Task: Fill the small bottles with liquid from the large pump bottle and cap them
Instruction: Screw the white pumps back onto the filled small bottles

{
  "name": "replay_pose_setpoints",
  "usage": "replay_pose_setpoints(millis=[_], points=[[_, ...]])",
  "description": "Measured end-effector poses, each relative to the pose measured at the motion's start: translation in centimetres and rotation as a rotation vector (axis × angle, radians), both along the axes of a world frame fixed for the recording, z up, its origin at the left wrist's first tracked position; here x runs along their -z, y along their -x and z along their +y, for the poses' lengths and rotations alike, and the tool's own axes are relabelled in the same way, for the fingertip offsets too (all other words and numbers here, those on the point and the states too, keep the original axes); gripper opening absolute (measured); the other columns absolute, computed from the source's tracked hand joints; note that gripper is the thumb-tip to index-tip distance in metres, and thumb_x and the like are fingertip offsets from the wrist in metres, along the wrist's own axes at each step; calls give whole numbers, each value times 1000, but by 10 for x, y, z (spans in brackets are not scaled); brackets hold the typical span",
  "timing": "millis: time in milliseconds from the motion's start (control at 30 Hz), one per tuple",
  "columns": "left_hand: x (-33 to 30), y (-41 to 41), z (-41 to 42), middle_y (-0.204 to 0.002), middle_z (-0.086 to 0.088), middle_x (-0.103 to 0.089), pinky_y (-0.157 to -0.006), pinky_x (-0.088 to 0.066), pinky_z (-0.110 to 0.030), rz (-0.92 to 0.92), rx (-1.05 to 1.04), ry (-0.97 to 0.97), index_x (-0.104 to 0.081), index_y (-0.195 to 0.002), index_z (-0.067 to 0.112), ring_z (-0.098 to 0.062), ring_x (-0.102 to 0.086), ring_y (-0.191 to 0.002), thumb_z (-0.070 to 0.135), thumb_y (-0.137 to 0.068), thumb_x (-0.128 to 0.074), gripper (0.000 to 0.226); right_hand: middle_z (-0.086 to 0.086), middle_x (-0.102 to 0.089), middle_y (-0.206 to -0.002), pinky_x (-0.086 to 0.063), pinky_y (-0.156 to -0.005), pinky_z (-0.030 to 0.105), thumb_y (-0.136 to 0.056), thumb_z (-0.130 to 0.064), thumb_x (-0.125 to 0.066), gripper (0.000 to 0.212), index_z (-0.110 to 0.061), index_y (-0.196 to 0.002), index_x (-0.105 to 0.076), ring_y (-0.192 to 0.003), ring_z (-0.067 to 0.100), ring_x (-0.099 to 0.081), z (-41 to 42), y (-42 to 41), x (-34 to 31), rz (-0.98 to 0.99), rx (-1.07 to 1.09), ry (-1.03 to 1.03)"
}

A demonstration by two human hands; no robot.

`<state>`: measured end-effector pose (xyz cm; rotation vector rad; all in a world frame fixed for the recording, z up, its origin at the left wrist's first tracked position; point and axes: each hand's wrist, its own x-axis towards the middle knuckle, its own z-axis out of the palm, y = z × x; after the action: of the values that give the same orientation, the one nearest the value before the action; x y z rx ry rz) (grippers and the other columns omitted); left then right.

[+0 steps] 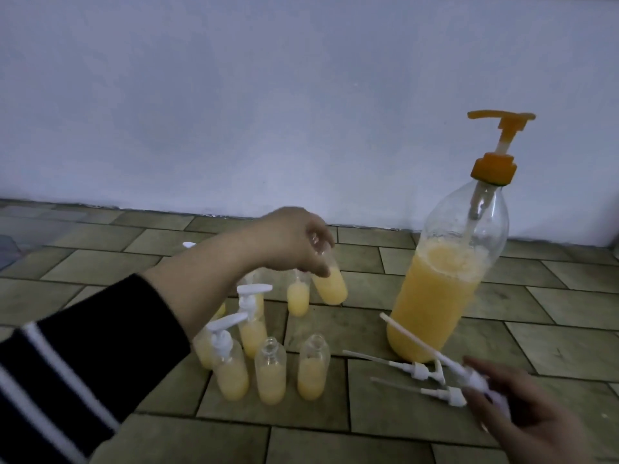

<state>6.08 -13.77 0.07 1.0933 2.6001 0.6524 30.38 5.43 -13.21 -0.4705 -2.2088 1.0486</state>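
Note:
The large pump bottle (442, 279), clear with an orange pump head and half full of yellow liquid, stands on the tiled floor at the right. My left hand (294, 242) grips the neck of a small uncapped bottle (330, 284) of yellow liquid, tilted just above the floor. My right hand (522, 413) at the lower right holds a white pump cap (445, 360) whose long tube points up and left. Several small filled bottles cluster at the centre: two wear white pump caps (231, 360), two in front stand uncapped (270, 373).
Two loose white pump caps (415, 368) with tubes lie on the floor between the small bottles and my right hand. A pale wall (301, 95) runs behind everything. Another small bottle (298, 296) stands behind the cluster.

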Motion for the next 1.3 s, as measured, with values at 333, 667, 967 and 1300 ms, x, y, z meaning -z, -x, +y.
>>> replay_pose_setpoints(millis=[333,667,967,1300], points=[[33,-42,-18,-97,4,-74,-84,-52,-24,-502,-237,-1044,-65,-109,16,-7,-68,-96,14,-65,-74,45,-11,-72,-91,-53,-70,13,-68,-45,-75,26,-45,-93,-68,-82,5,-68,-31,44,-109,338,-176,117],[37,-50,-28,-115,14,-63,-89,-48,-17,-152,-206,-878,-50,-117,47,1,-60,-104,17,-82,-69,50,-26,-55,-100,-40,-76,7,-85,-40,-53,25,-33,-108,-61,-88,-1,-54,-12,70,-175,158,-233,-676],[36,-60,-20,-116,12,-64,-94,-51,-33,-138,-116,-861,-55,-119,37,-5,-59,-110,29,-73,-73,50,-8,-58,-63,-38,-47,15,-65,-68,-48,53,-22,-83,-68,-58,6,-52,-58,111,-190,-86,-400,-541],[32,-61,-22,-104,-2,-71,-86,-53,-22,-375,-109,-987,-62,-114,16,-13,-65,-100,6,-80,-68,36,3,-73,-101,-44,-86,37,-61,-17,-79,35,-14,-96,-73,-99,21,-66,-54,132,-164,-85,-726,549]])
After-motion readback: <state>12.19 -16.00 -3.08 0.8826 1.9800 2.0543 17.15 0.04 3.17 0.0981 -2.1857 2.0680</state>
